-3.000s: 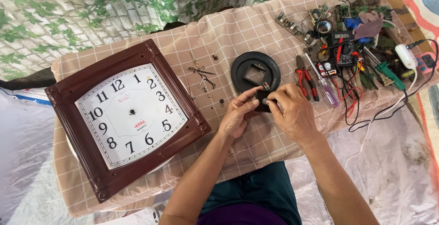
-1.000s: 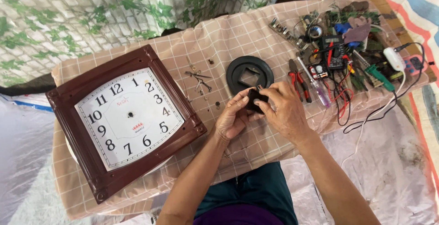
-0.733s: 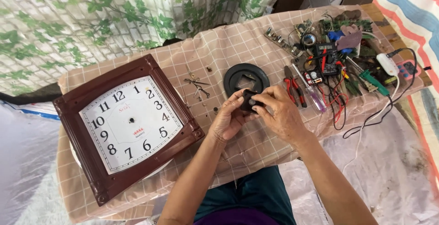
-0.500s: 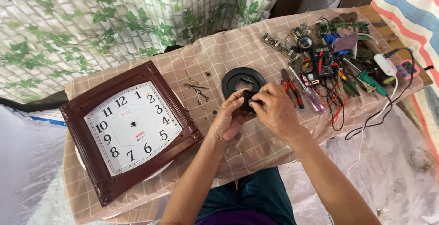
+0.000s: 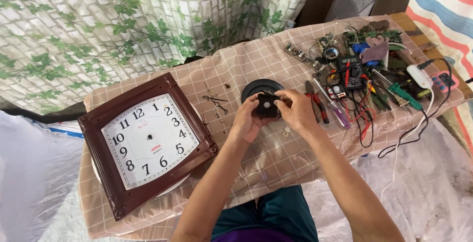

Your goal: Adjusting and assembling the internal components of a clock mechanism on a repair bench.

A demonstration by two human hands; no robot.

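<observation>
Hands, left (image 5: 245,122) and right (image 5: 295,111), both pinching one small black clock mechanism (image 5: 266,107) over one round black tray (image 5: 253,89), contents hidden.

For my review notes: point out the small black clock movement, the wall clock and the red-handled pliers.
small black clock movement (image 5: 266,106), head view, on its black face between both hands.
wall clock (image 5: 148,138), head view, on the white dial.
red-handled pliers (image 5: 319,105), head view, on the red handles.

There is one square wall clock (image 5: 148,143), one round black dish (image 5: 256,88) and one small black clock movement (image 5: 266,106). Two hands (image 5: 246,121) (image 5: 295,111) show. One pair of red-handled pliers (image 5: 317,103) and one white plug (image 5: 419,76) lie among the tools.
</observation>
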